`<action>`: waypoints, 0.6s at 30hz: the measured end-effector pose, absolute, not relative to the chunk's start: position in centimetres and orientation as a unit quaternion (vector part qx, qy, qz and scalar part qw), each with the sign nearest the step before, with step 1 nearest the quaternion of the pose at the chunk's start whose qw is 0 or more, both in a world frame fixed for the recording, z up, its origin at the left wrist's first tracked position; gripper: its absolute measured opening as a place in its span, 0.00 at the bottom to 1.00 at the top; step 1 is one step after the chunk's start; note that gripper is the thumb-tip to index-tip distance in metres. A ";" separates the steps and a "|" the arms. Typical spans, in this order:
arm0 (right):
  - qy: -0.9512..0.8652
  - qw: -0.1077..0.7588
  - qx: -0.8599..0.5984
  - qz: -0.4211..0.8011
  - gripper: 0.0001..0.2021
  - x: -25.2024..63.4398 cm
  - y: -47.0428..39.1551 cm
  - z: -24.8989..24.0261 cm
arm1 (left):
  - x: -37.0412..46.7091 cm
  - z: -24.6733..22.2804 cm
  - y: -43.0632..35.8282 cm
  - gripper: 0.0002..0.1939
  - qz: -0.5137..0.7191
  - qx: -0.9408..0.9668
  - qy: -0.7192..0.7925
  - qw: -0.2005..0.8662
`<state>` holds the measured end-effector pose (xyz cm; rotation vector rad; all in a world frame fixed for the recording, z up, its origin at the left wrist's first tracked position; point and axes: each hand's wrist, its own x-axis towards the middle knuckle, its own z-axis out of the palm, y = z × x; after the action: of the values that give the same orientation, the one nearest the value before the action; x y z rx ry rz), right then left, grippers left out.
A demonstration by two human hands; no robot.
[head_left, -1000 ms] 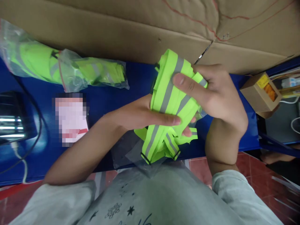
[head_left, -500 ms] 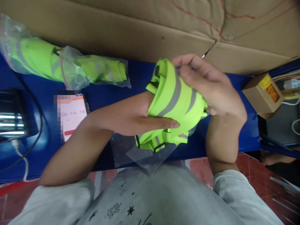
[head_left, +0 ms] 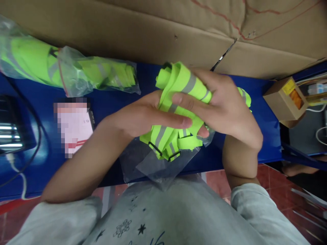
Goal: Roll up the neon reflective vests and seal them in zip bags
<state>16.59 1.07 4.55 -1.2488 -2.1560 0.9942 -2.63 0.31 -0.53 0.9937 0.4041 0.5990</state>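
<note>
Both hands grip a bundled neon yellow-green reflective vest (head_left: 178, 80) with grey stripes, above the blue table. My left hand (head_left: 153, 115) is wrapped round its near left side, thumb across the front. My right hand (head_left: 217, 98) clasps it from the right, thumb lying over the stripes. Loose straps with black buckles (head_left: 174, 156) hang below the bundle. Another bit of yellow-green fabric (head_left: 244, 96) shows beyond my right hand. Beneath the straps lies a clear plastic bag (head_left: 158, 172), partly covered.
Rolled yellow-green vests in clear zip bags (head_left: 107, 75) lie at the back left. A phone (head_left: 74, 127) rests by my left forearm, beside a shiny black device (head_left: 15, 126) with cables. Cardboard (head_left: 153, 30) stands along the back; a small box (head_left: 286, 98) sits at right.
The vest is more tightly bunched and tilted. My right hand has come down and left from its top edge to clasp its front, and fabric now shows right of that hand.
</note>
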 end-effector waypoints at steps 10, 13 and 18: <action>-0.759 0.316 -0.469 0.323 0.09 18.7 1.2 6.9 | -1.6 -0.2 -0.5 0.16 0.121 0.462 0.045 0.877; -0.699 0.307 -0.479 0.433 0.07 19.3 1.2 6.6 | -1.9 0.0 -0.2 0.13 0.149 0.595 0.133 0.779; -0.597 0.201 -0.440 0.640 0.11 18.9 2.3 5.2 | -2.5 1.3 0.2 0.10 0.149 0.711 0.131 0.674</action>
<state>18.95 2.31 5.18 -1.2294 -1.6684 1.7881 -2.54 0.16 1.25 1.6008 0.2944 0.3347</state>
